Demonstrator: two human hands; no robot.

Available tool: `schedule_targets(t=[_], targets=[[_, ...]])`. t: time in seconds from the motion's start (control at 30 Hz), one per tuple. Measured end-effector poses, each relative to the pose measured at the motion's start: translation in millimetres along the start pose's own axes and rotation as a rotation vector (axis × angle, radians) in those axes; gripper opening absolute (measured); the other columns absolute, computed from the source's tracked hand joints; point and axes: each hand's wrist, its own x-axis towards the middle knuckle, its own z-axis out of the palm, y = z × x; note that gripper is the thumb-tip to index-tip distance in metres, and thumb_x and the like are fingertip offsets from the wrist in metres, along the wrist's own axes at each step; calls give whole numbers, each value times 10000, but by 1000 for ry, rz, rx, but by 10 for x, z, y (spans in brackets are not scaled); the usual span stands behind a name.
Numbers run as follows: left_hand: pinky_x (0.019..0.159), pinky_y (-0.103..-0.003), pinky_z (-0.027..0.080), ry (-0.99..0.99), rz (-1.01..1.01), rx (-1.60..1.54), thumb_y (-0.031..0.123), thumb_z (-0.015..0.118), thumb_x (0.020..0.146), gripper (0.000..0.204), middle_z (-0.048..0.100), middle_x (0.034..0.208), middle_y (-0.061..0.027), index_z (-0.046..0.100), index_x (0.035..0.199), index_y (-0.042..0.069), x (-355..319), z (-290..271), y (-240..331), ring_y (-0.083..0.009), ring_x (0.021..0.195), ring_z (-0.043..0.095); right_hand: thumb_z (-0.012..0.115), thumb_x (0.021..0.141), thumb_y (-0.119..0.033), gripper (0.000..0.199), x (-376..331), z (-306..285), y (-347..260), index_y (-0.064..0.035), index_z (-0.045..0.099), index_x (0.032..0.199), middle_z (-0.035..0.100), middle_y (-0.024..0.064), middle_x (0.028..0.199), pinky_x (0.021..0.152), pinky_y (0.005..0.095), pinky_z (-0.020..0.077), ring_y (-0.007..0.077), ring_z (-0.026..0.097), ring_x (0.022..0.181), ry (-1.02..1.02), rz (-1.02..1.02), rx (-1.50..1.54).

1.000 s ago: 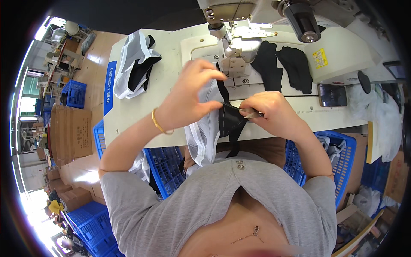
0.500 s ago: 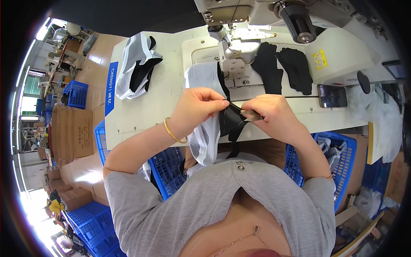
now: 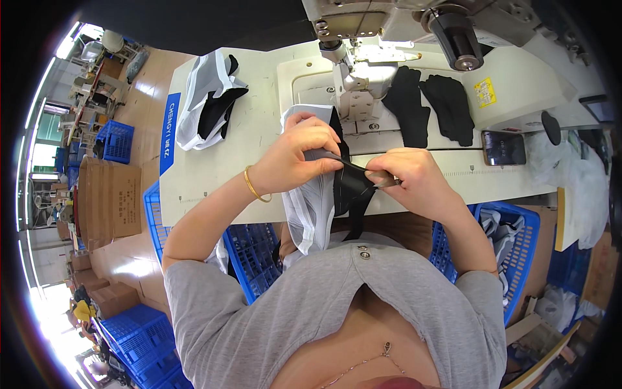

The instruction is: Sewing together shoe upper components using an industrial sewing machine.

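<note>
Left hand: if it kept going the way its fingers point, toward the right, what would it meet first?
Most likely the right hand: the left hand pinches the black fabric strip with its fingers aimed that way, and the right holds the same strip close by.

Single head-worn fisheye view, looking steeply down from close above the hands [image 3: 363,168] and the surface [image 3: 220,175]; edges bend at the rim. No second view to overlap.

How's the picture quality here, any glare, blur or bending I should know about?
Head view: strong fisheye bend, the white sewing table edges curve and black corners frame the picture; daylight blows out the lower left floor; both hands and the black fabric strip look sharp.
</note>
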Motion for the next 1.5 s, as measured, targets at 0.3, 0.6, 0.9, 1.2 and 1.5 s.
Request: schedule_targets(t=[0.3, 0.6, 0.9, 1.2, 1.5], targets=[[970, -358, 346, -103, 62, 64, 130, 660, 875, 87, 613, 884, -17, 620, 874, 53, 332, -588, 77, -185, 905, 552, 715, 826, -61, 135, 176, 206, -200, -5, 670, 940, 674, 103, 768, 600, 304, 508, 215, 661, 662, 291, 141, 204], [1096, -294, 354, -325, -386, -143, 194, 505, 999, 340, 587, 1317, -45, 596, 1280, 25, 924, -954, 123, -125, 1261, 486, 637, 930, -105, 154, 558, 247, -228, 43, 674, 954, 644, 29, 700, 562, 227, 501, 80, 624, 620, 613, 330, 754], [1099, -292, 337, -314, -622, -296, 231, 477, 1010, 367, 559, 1351, -41, 584, 1307, 43, 990, -933, -13, -125, 1245, 478, 635, 939, -118, 152, 581, 212, -162, 26, 679, 953, 640, 21, 701, 564, 225, 489, 84, 622, 616, 647, 333, 837], [824, -262, 496, -25, -215, -118, 275, 641, 933, 330, 690, 1021, -21, 671, 1136, 17, 963, -916, 74, -127, 908, 613, 647, 934, -127, 152, 578, 198, -182, 20, 685, 942, 639, 20, 708, 547, 224, 496, 94, 625, 602, 665, 356, 879], [793, -280, 502, -48, -318, -7, 263, 640, 932, 306, 701, 982, -38, 678, 1098, 8, 870, -1052, -32, -163, 870, 630, 652, 931, -133, 153, 579, 227, -155, 15, 686, 946, 637, 18, 703, 549, 220, 486, 94, 628, 600, 679, 364, 894]])
